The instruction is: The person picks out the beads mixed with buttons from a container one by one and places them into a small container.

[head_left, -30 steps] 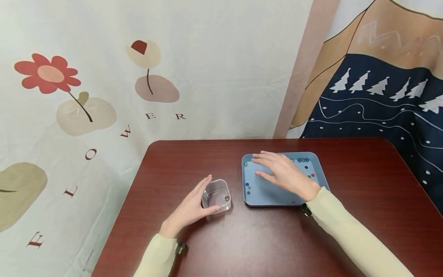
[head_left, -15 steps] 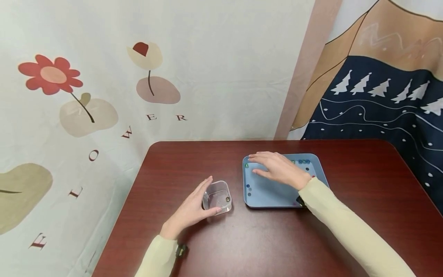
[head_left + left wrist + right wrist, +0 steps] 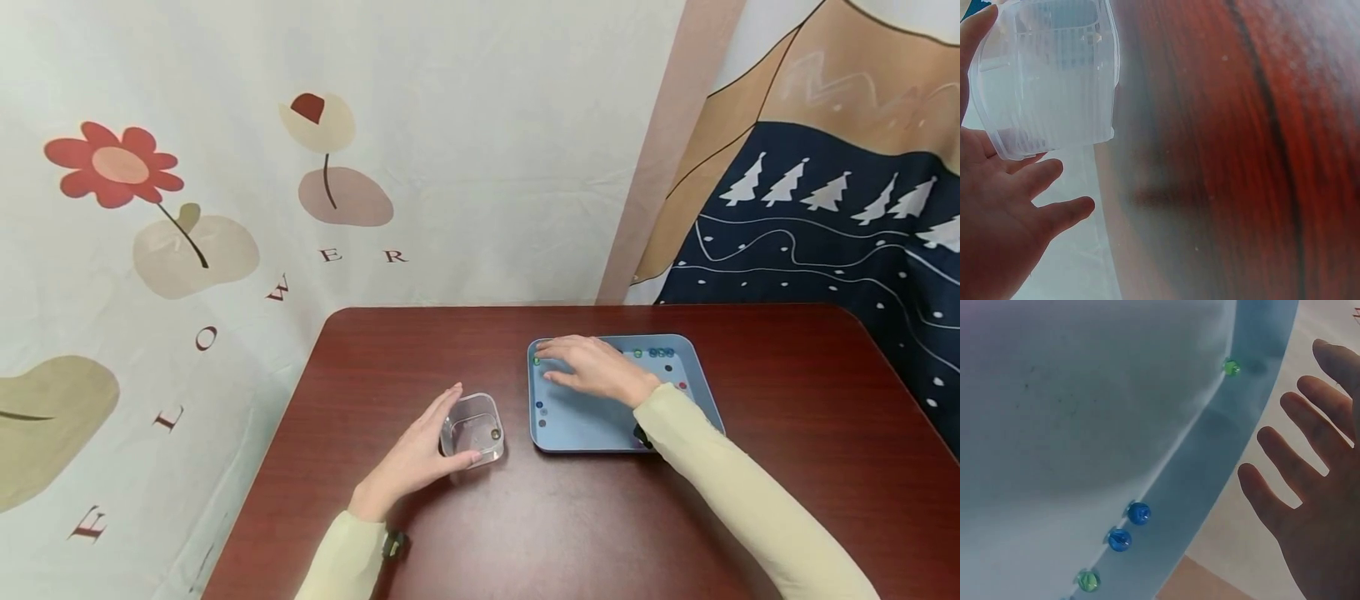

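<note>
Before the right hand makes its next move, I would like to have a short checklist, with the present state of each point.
1. Clear container upright, opening upward: ok.
2. Left hand around the container, thumb and fingers at its sides: ok.
3. Firmness of that hold: cannot tell.
4. Right hand carrying nothing: ok, none shows in the right wrist view.
5. Marbles outside the container all within the blue tray: ok, as far as visible.
6. Unobstructed head view of the tray: not ok, hand and sleeve cover part.
</note>
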Available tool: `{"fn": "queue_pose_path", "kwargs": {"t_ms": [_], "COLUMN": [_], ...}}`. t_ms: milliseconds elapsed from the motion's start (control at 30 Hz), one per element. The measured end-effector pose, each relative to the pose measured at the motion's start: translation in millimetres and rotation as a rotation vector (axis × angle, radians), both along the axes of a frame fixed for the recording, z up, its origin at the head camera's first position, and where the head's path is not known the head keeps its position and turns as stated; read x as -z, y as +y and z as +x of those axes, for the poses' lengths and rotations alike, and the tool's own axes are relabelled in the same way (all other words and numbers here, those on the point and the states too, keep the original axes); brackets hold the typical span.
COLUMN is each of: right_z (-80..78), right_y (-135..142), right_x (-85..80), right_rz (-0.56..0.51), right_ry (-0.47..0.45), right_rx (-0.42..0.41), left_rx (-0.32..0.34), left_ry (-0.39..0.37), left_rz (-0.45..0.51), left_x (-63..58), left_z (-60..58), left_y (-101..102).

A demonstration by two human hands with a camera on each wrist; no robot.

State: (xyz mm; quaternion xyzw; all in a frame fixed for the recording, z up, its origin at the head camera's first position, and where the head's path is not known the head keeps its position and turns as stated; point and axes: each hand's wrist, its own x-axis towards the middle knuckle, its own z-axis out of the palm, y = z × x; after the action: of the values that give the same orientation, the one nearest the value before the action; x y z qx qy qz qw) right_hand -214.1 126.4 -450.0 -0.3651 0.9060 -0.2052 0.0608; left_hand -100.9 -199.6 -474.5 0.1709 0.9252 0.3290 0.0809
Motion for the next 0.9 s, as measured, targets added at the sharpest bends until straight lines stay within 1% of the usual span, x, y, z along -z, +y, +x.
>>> {"fn": "queue_pose_path", "kwargs": {"t_ms": [233, 467, 633, 900], "right_z": [-4.9, -8.9, -9.8, -9.9], "right_y": [-3.8, -7.9, -10.3, -12.0], "right_x": [9.8, 17.7, 23.4, 29.9], "right_rz": [0.016, 0.024, 0.027, 0.017], "right_ry": [-0.05, -0.107, -0.118, -0.081], "right_rx": [-0.003, 0.046, 0.064, 0.076], "left_rx": [0.0, 0.005, 0.003, 0.002], "left_ry": [-0.003, 0.012, 0.014, 0.013], "left_rz": [0.001, 0.011, 0.011, 0.009], "left_x": [1.3, 3.1, 3.6, 3.3], "left_z": [-0.2, -0.4, -0.4, -1.2], "left_y": [-0.5, -0.4, 0.3, 0.6]}}
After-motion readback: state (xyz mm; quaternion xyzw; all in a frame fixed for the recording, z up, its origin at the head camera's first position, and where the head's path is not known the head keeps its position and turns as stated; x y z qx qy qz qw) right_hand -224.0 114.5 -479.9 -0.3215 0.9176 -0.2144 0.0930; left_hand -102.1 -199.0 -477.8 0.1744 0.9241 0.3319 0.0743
